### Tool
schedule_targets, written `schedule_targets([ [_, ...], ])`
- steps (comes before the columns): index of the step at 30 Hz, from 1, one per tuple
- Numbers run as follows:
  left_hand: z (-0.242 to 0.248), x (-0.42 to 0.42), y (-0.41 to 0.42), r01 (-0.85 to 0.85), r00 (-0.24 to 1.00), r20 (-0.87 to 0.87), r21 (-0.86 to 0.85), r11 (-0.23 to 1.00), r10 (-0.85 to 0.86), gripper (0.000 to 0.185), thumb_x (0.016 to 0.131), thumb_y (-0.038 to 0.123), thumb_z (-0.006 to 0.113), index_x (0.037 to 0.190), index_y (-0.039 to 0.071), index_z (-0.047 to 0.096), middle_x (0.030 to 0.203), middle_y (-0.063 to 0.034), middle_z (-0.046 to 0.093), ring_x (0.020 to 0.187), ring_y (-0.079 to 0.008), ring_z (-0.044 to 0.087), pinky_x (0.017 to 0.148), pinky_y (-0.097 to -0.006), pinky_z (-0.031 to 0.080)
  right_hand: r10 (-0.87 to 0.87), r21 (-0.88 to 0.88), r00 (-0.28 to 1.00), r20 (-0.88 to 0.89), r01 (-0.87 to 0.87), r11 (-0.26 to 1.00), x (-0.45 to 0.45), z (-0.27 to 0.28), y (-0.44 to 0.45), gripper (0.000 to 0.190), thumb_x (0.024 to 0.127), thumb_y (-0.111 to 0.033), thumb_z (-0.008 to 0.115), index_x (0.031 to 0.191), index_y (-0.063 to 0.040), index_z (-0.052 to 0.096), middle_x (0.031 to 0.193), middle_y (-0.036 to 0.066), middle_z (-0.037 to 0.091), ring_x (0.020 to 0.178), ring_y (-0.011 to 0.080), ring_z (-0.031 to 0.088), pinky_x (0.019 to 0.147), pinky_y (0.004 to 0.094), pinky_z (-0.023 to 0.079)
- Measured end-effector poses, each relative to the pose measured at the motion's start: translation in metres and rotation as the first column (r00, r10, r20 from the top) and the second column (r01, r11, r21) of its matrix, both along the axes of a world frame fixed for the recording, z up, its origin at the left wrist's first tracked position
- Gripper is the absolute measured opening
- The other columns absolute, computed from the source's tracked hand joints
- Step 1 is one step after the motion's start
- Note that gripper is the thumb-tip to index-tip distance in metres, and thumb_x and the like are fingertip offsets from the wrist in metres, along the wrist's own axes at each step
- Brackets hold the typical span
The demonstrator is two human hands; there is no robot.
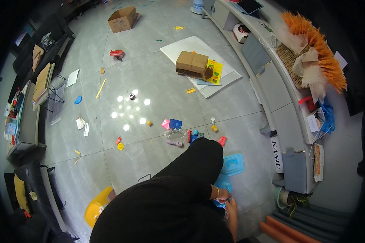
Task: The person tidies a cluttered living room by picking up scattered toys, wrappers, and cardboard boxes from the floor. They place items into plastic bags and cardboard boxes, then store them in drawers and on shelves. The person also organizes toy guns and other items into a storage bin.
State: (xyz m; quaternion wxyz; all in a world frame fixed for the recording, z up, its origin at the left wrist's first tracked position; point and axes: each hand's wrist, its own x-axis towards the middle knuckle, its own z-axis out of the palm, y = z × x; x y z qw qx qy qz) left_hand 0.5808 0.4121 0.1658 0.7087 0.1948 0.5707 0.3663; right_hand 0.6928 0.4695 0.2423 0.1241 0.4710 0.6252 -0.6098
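To the right of my bent leg, my left hand [222, 195], with a yellow band at the wrist, is curled at a light-blue translucent plastic item [223, 182]. My right hand [231, 207] reaches up from below and pinches the same blue plastic beside the left fingers. My leg and sleeve hide part of this item, so its full shape cannot be told. A light-blue plastic lid [233, 164] lies flat on the floor just ahead of both hands.
Small toys, including a red piece [222, 141] and a purple microphone-like toy [174, 143], lie past my knee. Farther off, a cardboard box [192, 62] rests on a white mat [182, 45]. A grey cabinet [281, 100] lines the right; a yellow plastic seat [98, 206] stands at left.
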Motion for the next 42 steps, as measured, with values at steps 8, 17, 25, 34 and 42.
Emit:
schedule_targets([
  [8,0.042,-0.008,-0.007,0.07,0.989,-0.141,0.136,0.988,-0.05,0.054,0.097,0.04,0.034,0.069,0.001,0.058,0.058,-0.009,0.061,0.045,-0.0195,0.06,0.047,-0.0319,0.051,-0.555,-0.343,0.776,-0.3,0.455,0.822,0.019,-0.013,0.041,0.046,0.084,0.008,0.051,0.129,0.001,0.043,0.11,0.013,0.056,0.095,0.0229,0.058,0.083,0.0356,0.051],
  [17,0.049,-0.038,-0.023,0.507,0.642,-0.752,0.272,0.818,-0.148,0.044,0.091,0.034,0.04,0.075,0.003,0.067,0.064,-0.0119,0.065,0.063,-0.0271,0.065,0.065,-0.0407,0.05,-0.49,-0.131,0.846,-0.211,0.472,0.872,0.057,-0.029,0.024,0.03,0.084,0.0,0.052,0.114,0.003,0.056,0.099,0.013,0.06,0.083,0.019,0.06,0.072,0.0308,0.051],
  [25,0.059,-0.043,-0.008,0.423,0.8,-0.578,0.357,0.833,-0.158,0.043,0.089,0.04,0.046,0.087,0.001,0.066,0.092,-0.0191,0.066,0.087,-0.031,0.063,0.074,-0.0417,0.047,0.062,0.463,0.998,-0.022,-0.045,0.885,0.019,0.031,0.014,0.027,0.079,-0.008,0.059,0.103,0.004,0.061,0.086,0.013,0.064,0.077,0.0219,0.061,0.069,0.0338,0.048],
  [34,0.051,-0.025,-0.009,0.168,0.87,-0.491,0.374,0.912,0.042,0.032,0.073,0.034,0.068,0.088,0.005,0.069,0.087,-0.017,0.067,0.084,-0.0315,0.064,0.072,-0.0405,0.048,0.249,0.744,0.958,0.141,-0.269,0.612,-0.004,0.02,-0.002,0.027,0.075,-0.012,0.065,0.097,0.003,0.059,0.098,0.024,0.062,0.089,0.0424,0.058,0.08,0.0423,0.046],
  [42,0.034,-0.026,-0.003,0.105,0.82,-0.556,0.374,0.921,0.133,0.026,0.074,0.021,0.061,0.092,0.003,0.066,0.09,-0.0185,0.066,0.084,-0.0347,0.063,0.073,-0.042,0.049,-0.146,0.371,0.952,-0.267,0.242,0.897,0.006,0.016,0.01,0.029,0.076,-0.003,0.063,0.104,0.002,0.06,0.093,0.005,0.06,0.085,0.0144,0.057,0.073,0.03,0.049],
])
